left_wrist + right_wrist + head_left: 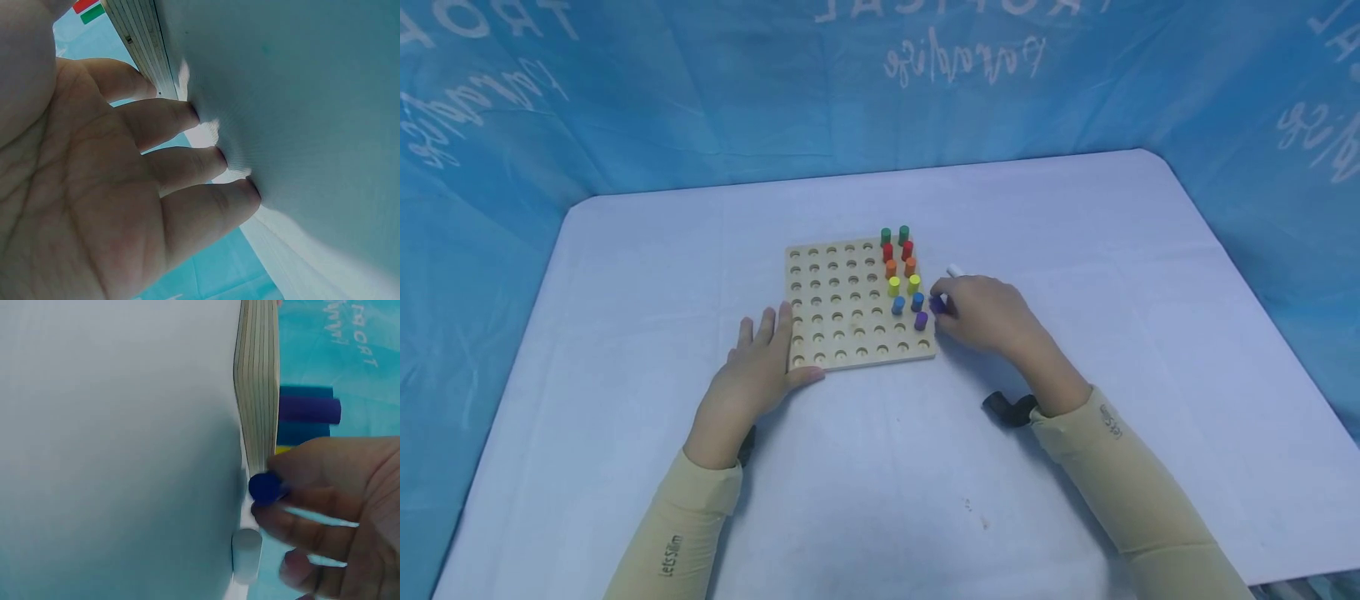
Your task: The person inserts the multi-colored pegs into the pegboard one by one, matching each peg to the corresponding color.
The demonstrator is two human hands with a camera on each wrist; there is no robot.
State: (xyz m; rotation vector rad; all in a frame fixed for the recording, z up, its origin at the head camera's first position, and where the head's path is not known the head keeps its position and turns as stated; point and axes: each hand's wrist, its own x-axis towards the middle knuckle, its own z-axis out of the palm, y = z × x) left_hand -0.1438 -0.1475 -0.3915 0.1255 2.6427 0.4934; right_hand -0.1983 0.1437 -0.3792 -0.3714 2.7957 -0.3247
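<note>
A wooden pegboard with rows of round holes lies mid-table. Its right side bears upright pegs in pairs: green, red, orange, yellow and blue, plus a single purple peg. Just off the board's right edge, my right hand pinches a dark purple-blue peg between thumb and fingers. A white peg lies on the table close by those fingers. Along the board's left edge my left hand rests with extended fingers, its thumb at the near left corner.
The table has a white cover. Blue cloth with mirrored white lettering hangs behind it and at both sides. A black strap-like piece sits beside the right wrist, and another dark piece beside the left.
</note>
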